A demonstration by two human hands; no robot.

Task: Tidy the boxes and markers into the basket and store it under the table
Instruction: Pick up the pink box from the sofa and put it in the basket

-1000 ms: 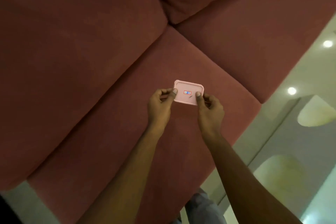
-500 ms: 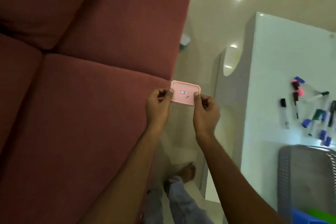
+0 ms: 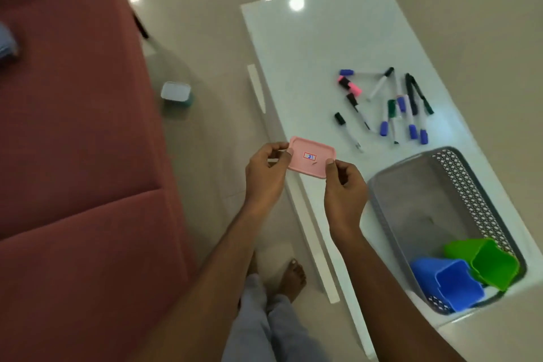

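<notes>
I hold the pink lid (image 3: 311,160) in both hands, flat side up to me, with a small label with blue writing in its middle. My left hand (image 3: 264,173) pinches its left short edge between thumb and curled fingers, and my right hand (image 3: 345,188) pinches its lower right corner in the same way. The lid is in the air, over the long left edge of the tabletop (image 3: 308,47), not touching it.

Just to the right of my right hand, the grey basket (image 3: 470,185) stands at the near end of the tabletop, close to the right edge. Inside it, at its near end, a blue box (image 3: 449,282) and a green box (image 3: 490,261) lie on their sides, touching each other. Beyond the basket, near the middle of the tabletop, the markers (image 3: 390,106) lie loose in a scattered group, some crossing one another.

To the left of the table is the red sofa (image 3: 73,156). On the floor between sofa and table stands a small white and teal box (image 3: 176,92). My bare feet are on the floor below my arms.
</notes>
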